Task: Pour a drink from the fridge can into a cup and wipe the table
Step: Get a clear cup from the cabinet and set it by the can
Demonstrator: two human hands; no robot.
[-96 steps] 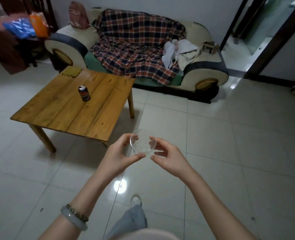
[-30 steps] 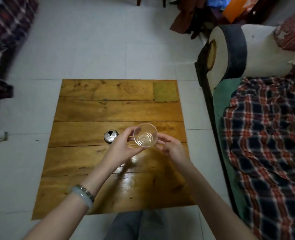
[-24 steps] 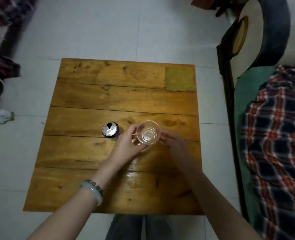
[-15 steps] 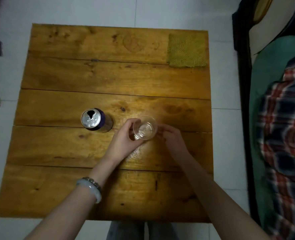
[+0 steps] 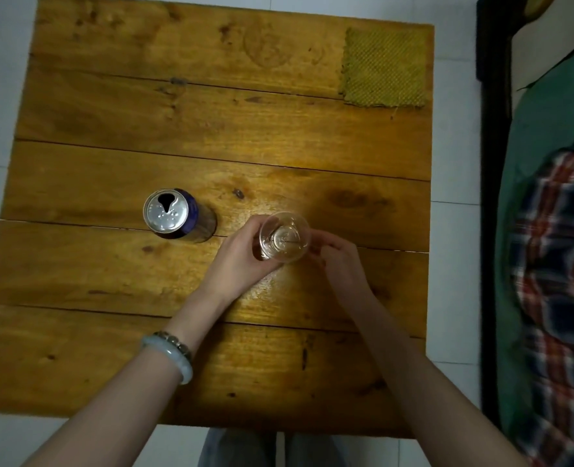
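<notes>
Mid-frame, the left hand (image 5: 242,261) is gripping the cup (image 5: 284,242) over the table (image 5: 110,298), with the right hand (image 5: 341,264) pinching its other side. The can (image 5: 174,214) is standing just left.

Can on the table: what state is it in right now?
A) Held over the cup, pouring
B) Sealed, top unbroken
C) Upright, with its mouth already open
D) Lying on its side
C: the can stands upright on the table with a dark open mouth in its lid, apart from the cup that the left hand grips.
</notes>
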